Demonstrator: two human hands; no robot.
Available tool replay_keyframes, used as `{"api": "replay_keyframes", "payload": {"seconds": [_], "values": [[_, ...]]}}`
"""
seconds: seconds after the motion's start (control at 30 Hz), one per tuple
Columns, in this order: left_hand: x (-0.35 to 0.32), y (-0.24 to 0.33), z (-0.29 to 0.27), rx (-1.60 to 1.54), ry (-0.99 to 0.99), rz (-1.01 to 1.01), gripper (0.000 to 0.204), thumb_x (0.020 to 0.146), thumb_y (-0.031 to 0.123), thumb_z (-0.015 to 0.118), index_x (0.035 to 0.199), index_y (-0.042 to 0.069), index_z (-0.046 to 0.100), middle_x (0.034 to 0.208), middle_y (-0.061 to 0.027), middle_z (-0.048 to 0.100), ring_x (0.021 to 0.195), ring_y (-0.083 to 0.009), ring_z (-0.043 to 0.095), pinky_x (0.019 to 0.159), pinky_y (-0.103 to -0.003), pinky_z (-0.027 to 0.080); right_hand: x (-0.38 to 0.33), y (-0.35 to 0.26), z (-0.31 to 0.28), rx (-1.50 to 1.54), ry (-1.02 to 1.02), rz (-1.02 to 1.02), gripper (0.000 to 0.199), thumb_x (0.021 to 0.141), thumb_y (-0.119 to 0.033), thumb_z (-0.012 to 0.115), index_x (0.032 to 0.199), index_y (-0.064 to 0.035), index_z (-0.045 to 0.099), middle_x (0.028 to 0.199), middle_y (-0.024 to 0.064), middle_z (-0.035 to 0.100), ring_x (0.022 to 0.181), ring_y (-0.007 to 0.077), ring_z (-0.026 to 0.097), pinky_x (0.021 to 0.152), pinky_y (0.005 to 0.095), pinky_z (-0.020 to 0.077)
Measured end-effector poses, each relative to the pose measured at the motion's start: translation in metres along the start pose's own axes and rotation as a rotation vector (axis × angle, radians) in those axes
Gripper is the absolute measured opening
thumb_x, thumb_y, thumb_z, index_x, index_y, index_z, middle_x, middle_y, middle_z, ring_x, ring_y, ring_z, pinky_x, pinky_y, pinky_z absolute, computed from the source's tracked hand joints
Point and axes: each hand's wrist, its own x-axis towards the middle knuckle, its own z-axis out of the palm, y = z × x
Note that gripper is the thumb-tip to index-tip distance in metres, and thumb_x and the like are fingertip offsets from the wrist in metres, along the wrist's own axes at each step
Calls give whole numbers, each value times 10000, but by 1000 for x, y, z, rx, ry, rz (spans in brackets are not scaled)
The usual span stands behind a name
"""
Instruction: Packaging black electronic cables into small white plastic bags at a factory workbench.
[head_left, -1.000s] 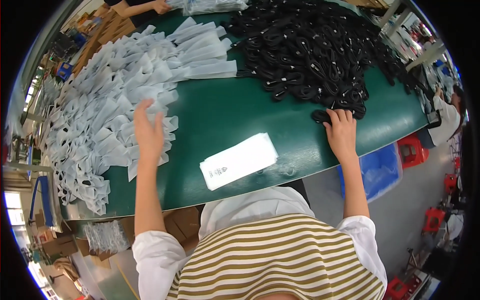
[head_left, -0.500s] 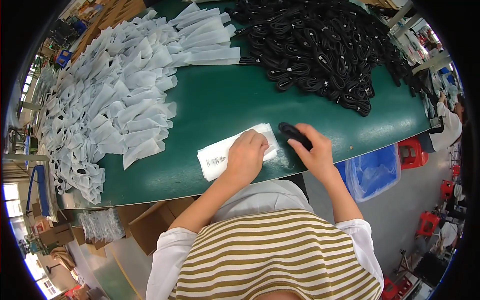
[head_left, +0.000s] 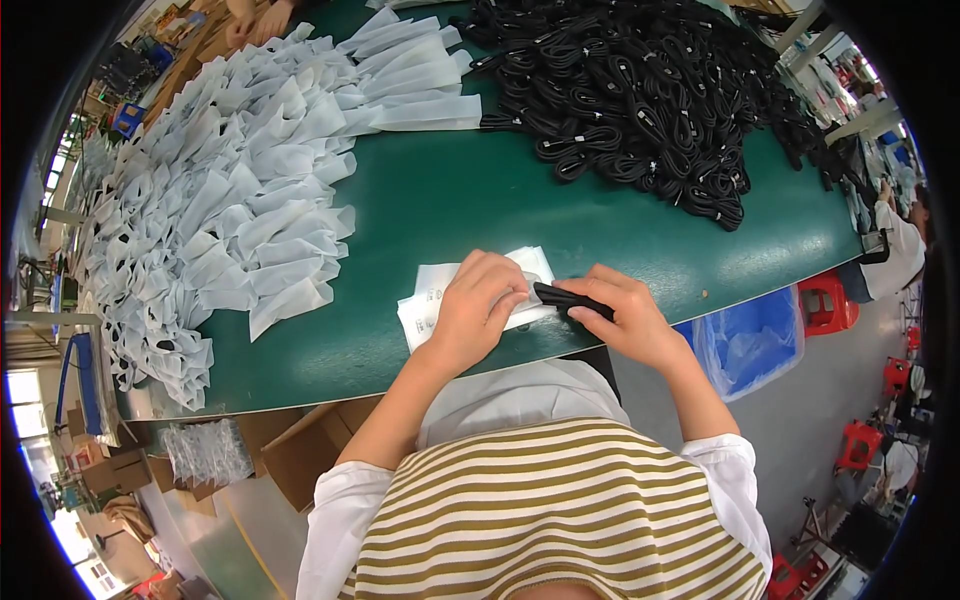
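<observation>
My left hand (head_left: 478, 310) presses on a white pouch (head_left: 432, 300) lying flat near the front edge of the green table (head_left: 480, 190) and grips its open end. My right hand (head_left: 618, 312) holds a black coiled cable (head_left: 562, 295), whose end sits at the pouch's mouth. Whether the cable is partly inside the pouch I cannot tell, since my fingers hide the opening.
A large heap of black coiled cables (head_left: 650, 90) covers the table's far right. A spread of white pouches (head_left: 230, 190) fills the left side. Blue bin (head_left: 750, 340) and red stools (head_left: 828, 300) stand on the floor at right; cardboard boxes (head_left: 300, 455) sit under the table. Another person (head_left: 895, 235) is at the right edge.
A second ago my left hand lay on the white pouches and my right on the cable heap. Both hands have since come together at the flat pouch, the right bringing a black cable.
</observation>
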Motion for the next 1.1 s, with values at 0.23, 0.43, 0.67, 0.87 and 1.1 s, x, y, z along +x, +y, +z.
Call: {"api": "replay_keyframes", "payload": {"seconds": [0.23,0.43,0.67,0.87,1.1], "values": [[0,10,-4,114,-20,164,179,727,-41,719,840,57,621,962,-60,589,905,-281,529,733,-351,468,2,-1,-8,849,-240,839,297,888,-57,666,1181,-19,644,829,97,613,670,162,541,601,285,433],[5,15,-15,158,33,157,194,722,-36,728,843,65,615,982,-62,581,912,-289,522,761,-351,468,-4,-13,15,80,68,0,267,903,-47,658,1150,31,592,1022,104,593,768,138,542,664,260,457],[12,15,-22,-124,130,-26,95,859,47,690,892,62,602,1056,-77,588,983,-237,532,842,-321,455,21,-28,37,305,323,-68,325,843,51,663,1157,-13,608,1135,126,535,823,156,565,720,269,476],[19,9,-43,-662,281,-243,55,985,94,565,972,44,549,1061,-87,590,906,-172,571,813,-308,480,49,-46,52,385,216,-201,311,843,73,638,1143,-6,614,1130,134,537,842,156,578,723,273,482],[32,-51,-149,291,680,-42,81,1021,93,495,1021,13,482,1000,-105,562,795,-192,587,805,-307,484,59,9,11,-143,446,12,307,855,39,632,1155,-22,615,1133,108,568,889,218,595,759,307,498]]}}
